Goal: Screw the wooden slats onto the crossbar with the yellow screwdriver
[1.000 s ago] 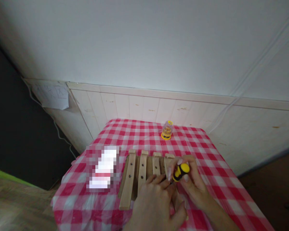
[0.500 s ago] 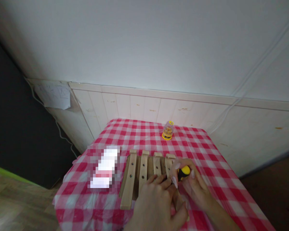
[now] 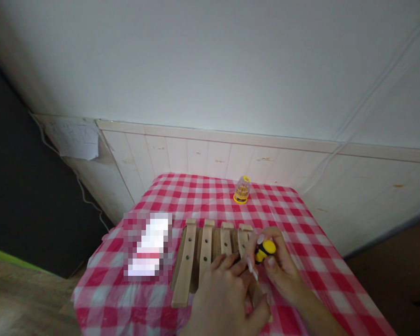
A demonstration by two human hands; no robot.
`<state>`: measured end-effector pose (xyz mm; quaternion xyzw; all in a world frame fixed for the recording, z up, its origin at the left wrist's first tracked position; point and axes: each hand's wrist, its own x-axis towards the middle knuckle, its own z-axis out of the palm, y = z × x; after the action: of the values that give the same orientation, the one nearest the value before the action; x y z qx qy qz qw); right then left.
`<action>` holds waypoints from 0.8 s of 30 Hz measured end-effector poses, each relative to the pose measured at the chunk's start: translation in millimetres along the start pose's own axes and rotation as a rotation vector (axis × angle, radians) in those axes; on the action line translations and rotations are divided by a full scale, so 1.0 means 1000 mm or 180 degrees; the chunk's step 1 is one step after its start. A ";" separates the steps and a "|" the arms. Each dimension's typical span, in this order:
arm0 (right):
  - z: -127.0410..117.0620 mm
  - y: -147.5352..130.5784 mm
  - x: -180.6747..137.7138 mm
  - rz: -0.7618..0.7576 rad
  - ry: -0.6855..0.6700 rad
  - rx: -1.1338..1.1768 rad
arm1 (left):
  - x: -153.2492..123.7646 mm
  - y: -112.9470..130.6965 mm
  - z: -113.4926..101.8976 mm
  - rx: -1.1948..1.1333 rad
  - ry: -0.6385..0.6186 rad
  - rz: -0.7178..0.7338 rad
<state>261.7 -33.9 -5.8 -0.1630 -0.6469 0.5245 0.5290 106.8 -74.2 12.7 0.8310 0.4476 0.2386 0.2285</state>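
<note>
A wooden slatted rack (image 3: pixel 196 256) lies on the red-and-white checked tablecloth (image 3: pixel 294 219). My right hand (image 3: pixel 278 270) is closed round a stubby yellow-and-black screwdriver (image 3: pixel 264 250), held at the rack's right-hand slat. My left hand (image 3: pixel 227 298) lies on top of the rack's near right part, fingers curled down over the slats beside the screwdriver. The screwdriver's tip is hidden behind my fingers.
A small clear bit holder with a yellow base (image 3: pixel 241 190) stands near the table's far edge. A blurred white-and-red item (image 3: pixel 147 246) lies left of the rack. A panelled wall (image 3: pixel 210 154) runs behind the table. The floor drops away left and right.
My right hand's fingers have shifted round the screwdriver's handle, showing more or less of its yellow. The left hand and the rack stay put.
</note>
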 end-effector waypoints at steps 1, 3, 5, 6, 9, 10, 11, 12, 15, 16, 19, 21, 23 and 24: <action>0.000 0.000 -0.001 0.0020 0.0035 -0.0001 | 0.000 -0.001 0.001 -0.0007 0.0016 0.0027; 0.000 0.000 -0.002 0.0035 0.0080 -0.0002 | -0.001 -0.003 0.003 0.0015 0.0092 0.0062; -0.001 0.001 -0.003 0.0028 0.0082 -0.0008 | -0.004 -0.006 0.007 0.0086 0.0232 0.0100; -0.001 0.001 -0.003 0.0027 0.0079 -0.0010 | -0.006 -0.008 0.010 0.0143 0.0317 0.0141; -0.002 0.002 -0.003 0.0054 0.0069 -0.0010 | -0.015 -0.015 0.023 0.0483 0.0716 0.0284; -0.002 0.002 -0.002 0.0062 0.0063 -0.0010 | -0.019 -0.018 0.027 0.0635 0.0914 0.0368; -0.002 0.002 -0.002 0.0071 0.0053 -0.0012 | -0.021 -0.019 0.032 0.0756 0.1128 0.0460; -0.002 0.002 -0.002 0.0071 0.0033 -0.0013 | -0.024 -0.020 0.035 0.0849 0.1342 0.0543; -0.002 0.001 -0.003 0.0083 -0.0013 -0.0002 | -0.027 -0.019 0.042 0.1030 0.1878 0.0591; -0.001 0.001 -0.003 0.0093 -0.0012 0.0002 | -0.026 -0.017 0.043 0.1062 0.2009 0.0589; -0.001 0.000 -0.005 0.0108 0.0005 0.0014 | -0.024 -0.013 0.045 0.1152 0.2276 0.0585; 0.000 0.000 -0.006 0.0116 0.0001 0.0019 | -0.024 -0.012 0.046 0.1211 0.2315 0.0609; -0.001 0.001 -0.006 0.0129 0.0002 0.0015 | -0.024 -0.013 0.044 0.1298 0.2289 0.0675; -0.001 0.001 -0.006 0.0139 0.0015 0.0010 | -0.025 -0.014 0.043 0.1387 0.2242 0.0728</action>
<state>264.5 -37.7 -9.6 -0.1776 -0.6411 0.5365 0.5192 111.7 -95.4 -33.4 0.7719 0.4432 0.4314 -0.1472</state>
